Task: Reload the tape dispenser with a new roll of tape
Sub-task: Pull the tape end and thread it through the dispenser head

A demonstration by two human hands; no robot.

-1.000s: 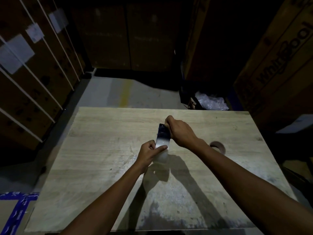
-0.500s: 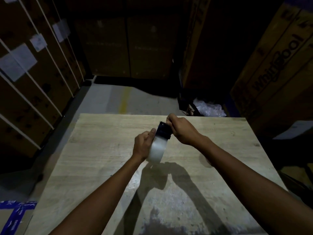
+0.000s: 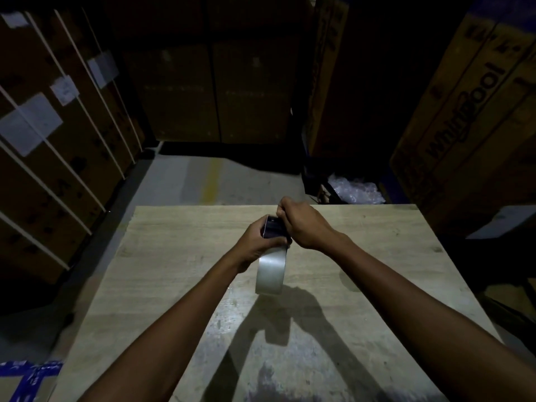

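Note:
A dark tape dispenser (image 3: pixel 272 227) is held above the wooden table (image 3: pixel 174 256), with a clear roll of tape (image 3: pixel 271 271) hanging from its near end. My left hand (image 3: pixel 255 245) wraps around the dispenser's left side, just above the roll. My right hand (image 3: pixel 301 224) grips the dispenser's far, top end with closed fingers. The dispenser's front part is hidden under my right hand. Both hands hover over the middle of the table.
Large cardboard boxes (image 3: pixel 470 111) stand to the right, strapped boxes (image 3: pixel 52 146) to the left, more at the back. A bag of bubble wrap (image 3: pixel 353 190) lies past the table's far edge. Blue-taped cardboard (image 3: pixel 26 378) sits at bottom left.
The dispenser and roll have been lifted and brought nearer, with the roll now hanging lower. My left hand shifted up from the roll onto the dispenser body. The spare tape core on the right is out of sight behind my arm.

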